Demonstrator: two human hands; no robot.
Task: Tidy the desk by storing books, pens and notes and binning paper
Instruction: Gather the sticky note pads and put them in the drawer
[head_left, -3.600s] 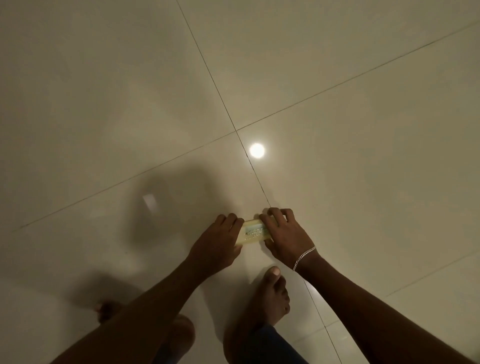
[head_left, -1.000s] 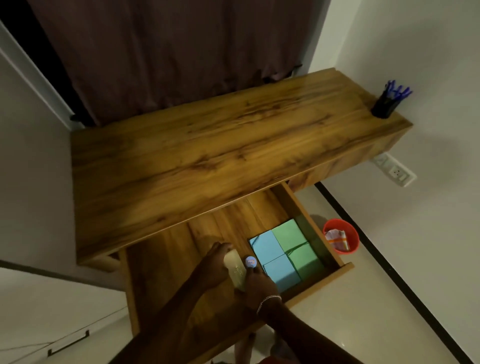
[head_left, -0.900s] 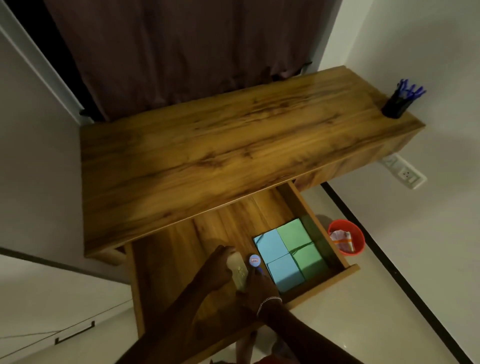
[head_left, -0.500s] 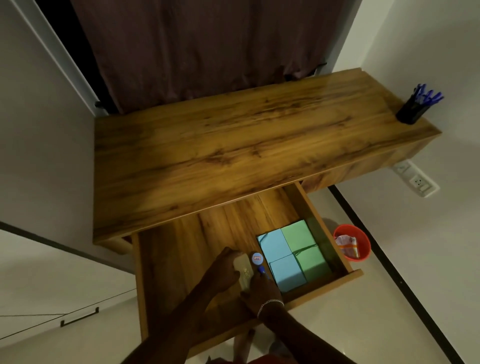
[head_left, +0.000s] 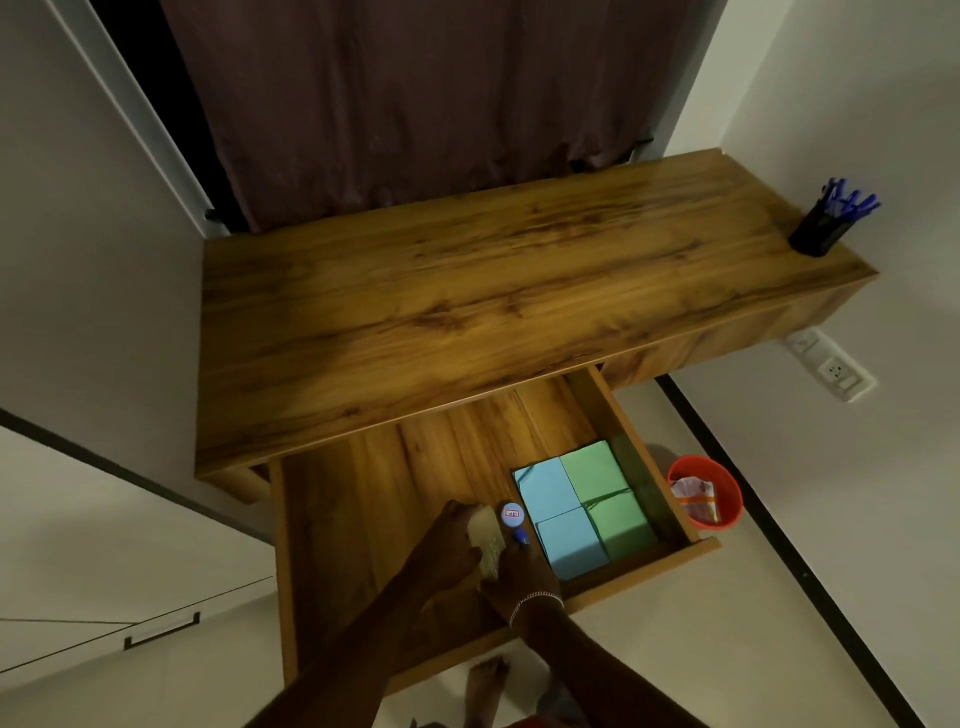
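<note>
1. Both hands, left hand (head_left: 451, 551) and right hand (head_left: 519, 569), share a grip pinching a pale pad of notes (head_left: 485, 540) low over the open drawer (head_left: 363, 509).
2. Risk: a careless release knocks the small blue-capped item (head_left: 514, 521) just right of it, or skews the pad.
3. Drawer's right end holds blue and green note stacks (head_left: 584, 499).
4. Pen holder (head_left: 816, 234) on the counter's (head_left: 467, 312) far right holds blue pens; red bin (head_left: 724, 480) holds paper.

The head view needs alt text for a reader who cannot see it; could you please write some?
Both hands, left hand and right hand, hold a pale notepad inside an open wooden drawer beside blue and green note stacks. A pen holder stands on the desk.
</note>
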